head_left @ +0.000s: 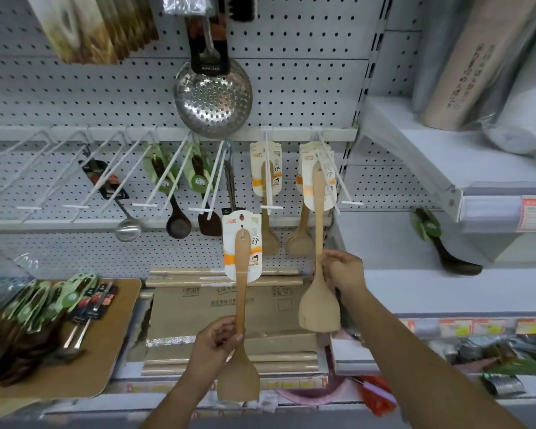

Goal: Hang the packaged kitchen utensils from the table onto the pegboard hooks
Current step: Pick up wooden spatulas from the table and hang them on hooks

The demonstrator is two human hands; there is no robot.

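Pinching the handle of a wooden spatula [319,230] between thumb and fingers of the right hand [342,272], holding its card up against a hook [345,195] at the right end of the pegboard [291,88] row, beside others hanging there. Curling the left hand [220,340] round the handle of a second spatula [241,292], keeping it upright lower left, clear of any hook. Probably best steadying the card, lining its hole with the hook tip, then sliding it back. Leaving more packaged utensils [44,305] lying on the table [121,305] at left. Not showing whether the card's hole is over the hook yet.
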